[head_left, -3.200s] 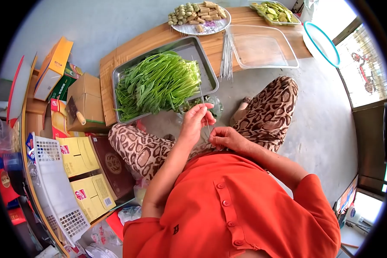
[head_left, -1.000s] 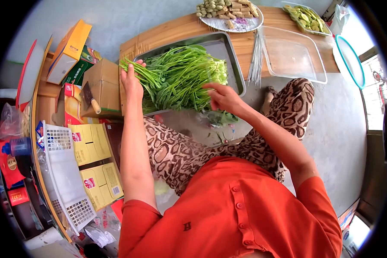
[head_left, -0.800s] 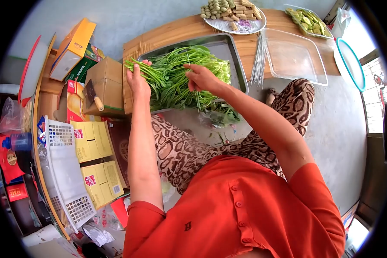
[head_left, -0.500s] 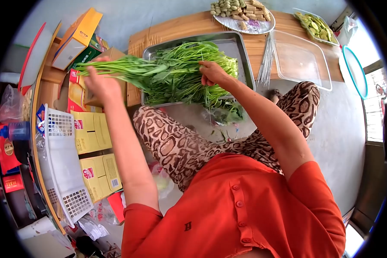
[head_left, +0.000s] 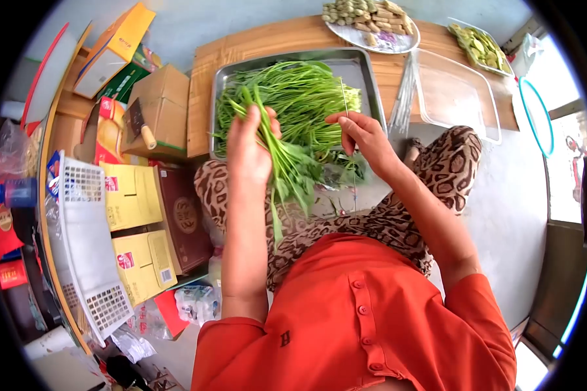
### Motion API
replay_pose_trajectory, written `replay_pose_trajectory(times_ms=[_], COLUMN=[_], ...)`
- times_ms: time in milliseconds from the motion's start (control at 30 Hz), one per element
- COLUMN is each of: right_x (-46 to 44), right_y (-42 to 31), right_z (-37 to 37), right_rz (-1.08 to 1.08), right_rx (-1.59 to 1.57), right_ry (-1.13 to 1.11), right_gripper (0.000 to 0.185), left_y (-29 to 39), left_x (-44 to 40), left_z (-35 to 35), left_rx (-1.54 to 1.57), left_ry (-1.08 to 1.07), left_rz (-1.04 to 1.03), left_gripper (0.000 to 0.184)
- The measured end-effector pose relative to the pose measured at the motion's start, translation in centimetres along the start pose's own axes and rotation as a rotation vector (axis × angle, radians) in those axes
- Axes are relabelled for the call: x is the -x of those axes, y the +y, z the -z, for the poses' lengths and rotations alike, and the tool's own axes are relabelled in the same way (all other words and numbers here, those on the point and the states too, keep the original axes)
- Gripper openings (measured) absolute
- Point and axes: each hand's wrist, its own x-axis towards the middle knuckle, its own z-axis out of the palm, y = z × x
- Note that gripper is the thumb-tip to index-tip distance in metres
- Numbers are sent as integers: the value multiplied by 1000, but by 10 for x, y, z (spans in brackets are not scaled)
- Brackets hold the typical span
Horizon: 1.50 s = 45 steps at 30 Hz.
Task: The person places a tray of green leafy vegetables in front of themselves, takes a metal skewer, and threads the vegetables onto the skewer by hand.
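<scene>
My left hand (head_left: 249, 148) is wrapped round a bunch of long-stemmed leafy greens (head_left: 293, 166), held over the front left part of a metal tray. Stem ends stick up past the fingers and the leaves hang down toward my lap. To the right, my right hand (head_left: 365, 135) pinches a long thin skewer (head_left: 344, 98) that stands nearly upright. A thick pile of the same greens (head_left: 306, 91) fills much of the metal tray (head_left: 376, 85), cut stem ends toward the right. Between my knees, more leaves lie on what looks like clear plastic, partly hidden.
On the wooden table (head_left: 254, 45) are a plate (head_left: 398, 44) of skewered-looking food, thin metal skewers (head_left: 406, 91), a clear plastic container (head_left: 460, 91) and a box of green slices (head_left: 481, 49). At left, a knife (head_left: 148, 135) rests on a cardboard box (head_left: 166, 98), near a white basket (head_left: 85, 228).
My left hand has swung from the far left in to the tray's front, bringing the bunch, whose leaves now hang down. My right hand has shifted right and slightly nearer with the skewer.
</scene>
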Motion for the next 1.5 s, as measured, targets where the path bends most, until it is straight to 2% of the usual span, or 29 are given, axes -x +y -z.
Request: replay_pose_trajectory(times_ms=[167,267,300,400,467,533,667,733,800,867,933,1000,1067,1133,1267,1300,1333,1433,1500], right_x=[25,18,17,12,9,12,28,36,44,51,54,55,52,46,40,40,40,43,45], right_y=[-22,-17,-18,-8,-2,-5,-18,-14,-18,-26,-35,-44,-50,-49,-46,-48,-48,-44,-40], right_z=[3,-4,-5,-10,-6,1,33,53,61,56,29,3,-23,-35,-44,-42,-39,-25,-13], right_rz=[65,124,104,105,141,182,188,191,219,197,125,155,205,215,186,193,191,51,-22], right_rx=[-144,-111,-135,-181,-120,-105,-72,-99,-111,-72,1,96,78,81,87,155,151,67,-30], right_ry=[86,139,137,107,130,178,371,434,461,400,327,162,79,45,53,59,64,71,10], right_gripper=[27,20,13,11,11,10,11,11,11,12,11,11,10,10,12,24,24,44,42], left_y=[-57,-67,-67,-66,-67,-53,-14,9,23,21,4,-19,-25,-34,-37,-39,-38,-36,-39], left_x=[19,25,26,31,28,25,23,24,32,36,48,60,72,75,68,65,63,59,56], left_z=[-25,-40,-46,-47,-37,-26,18,37,43,39,13,-20,-41,-46,-40,-35,-32,-24,-14], left_rx=[-207,-286,-303,-320,-408,-438,-168,-131,-249,-355,-419,-409,-375,-222,-198,-171,-175,-126,-110], left_ry=[3,-31,-46,-138,-48,-67,173,282,294,272,184,75,-103,-157,-150,-144,-146,-37,-21], left_rz=[77,55,39,-3,-48,-169,-303,-413,-460,-432,-307,-166,-77,-47,11,9,15,54,62], left_gripper=[21,20,15,14,15,16,16,15,18,22,23,23,16,16,17,17,17,22,22])
